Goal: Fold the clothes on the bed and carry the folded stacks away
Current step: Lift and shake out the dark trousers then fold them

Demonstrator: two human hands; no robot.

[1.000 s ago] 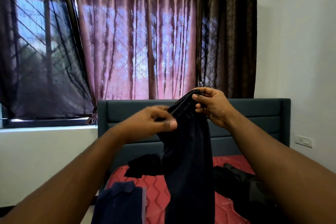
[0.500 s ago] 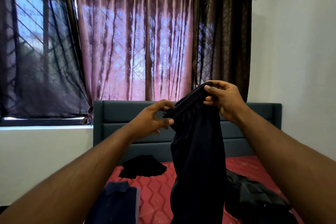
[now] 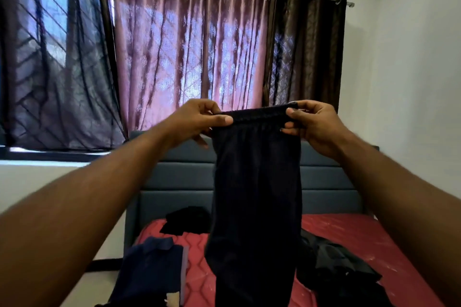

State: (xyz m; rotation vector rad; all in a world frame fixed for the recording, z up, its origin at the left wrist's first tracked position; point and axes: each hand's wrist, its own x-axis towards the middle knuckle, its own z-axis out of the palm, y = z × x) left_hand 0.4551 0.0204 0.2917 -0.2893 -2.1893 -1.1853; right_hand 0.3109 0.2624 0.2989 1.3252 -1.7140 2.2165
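While both arms reach out in front of the person, a dark garment (image 3: 257, 194) hangs in the air between the two hands, above the bed (image 3: 354, 234). At the far left a sheer dark curtain (image 3: 55, 70) covers the window, and beside it a mauve curtain (image 3: 189, 47) glows with daylight. Low on the left side of the red mattress lies a folded navy garment (image 3: 152, 271), its collar turned toward the headboard (image 3: 177, 182). Further back, near the headboard, a small black piece of clothing (image 3: 185, 222) lies crumpled. The left hand (image 3: 197, 119) pinches the left end of the gathered waistband (image 3: 259, 114), thumb on the near face and fingers curled behind. The waistband runs almost level across to the right hand (image 3: 311, 122), which grips the other end in the same way, thumb in front and fingers wrapped round the back. From that band the dark cloth drops straight down in one long, narrow panel, and its lower end runs out of the bottom of the view, so where it finishes cannot be told. To the right of the hanging cloth a rumpled heap of black clothes (image 3: 339, 269) lies on the mattress. Behind the right hand hangs a brown curtain (image 3: 306, 52), and a plain white wall (image 3: 414, 97) closes the right side.
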